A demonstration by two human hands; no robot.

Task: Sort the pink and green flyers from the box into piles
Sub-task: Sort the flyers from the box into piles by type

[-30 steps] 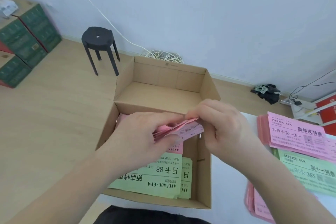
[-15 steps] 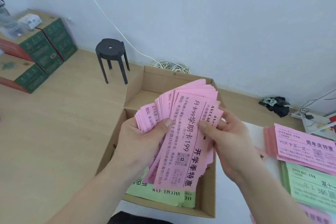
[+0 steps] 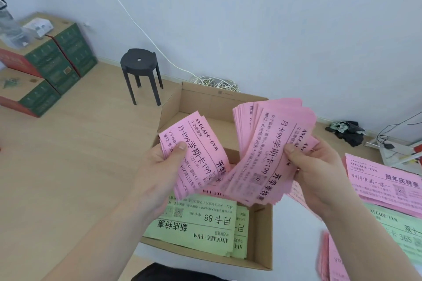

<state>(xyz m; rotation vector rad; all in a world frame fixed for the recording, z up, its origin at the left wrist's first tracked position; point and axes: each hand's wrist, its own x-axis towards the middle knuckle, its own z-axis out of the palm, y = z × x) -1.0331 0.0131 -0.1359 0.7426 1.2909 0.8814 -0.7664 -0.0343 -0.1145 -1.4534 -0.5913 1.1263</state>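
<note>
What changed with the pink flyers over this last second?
Both hands lifted one pink bundle out of the box, then split it: the left hand grips a small stack, the right hand the larger stack, now apart. Green flyers stay in the box; sorted piles unchanged.

Your open cardboard box [image 3: 262, 255] holds green flyers [image 3: 201, 228] lying flat at its 6 o'clock end, with the print upside down to you. Above the box, your left hand [image 3: 157, 166] grips a thin pink bundle [image 3: 198, 150] and your right hand [image 3: 319, 171] holds a thicker, fanned pink stack [image 3: 267, 150]. At the box's 3 o'clock lies a pink pile [image 3: 383, 180], with a green pile [image 3: 402, 235] nearer you.
</note>
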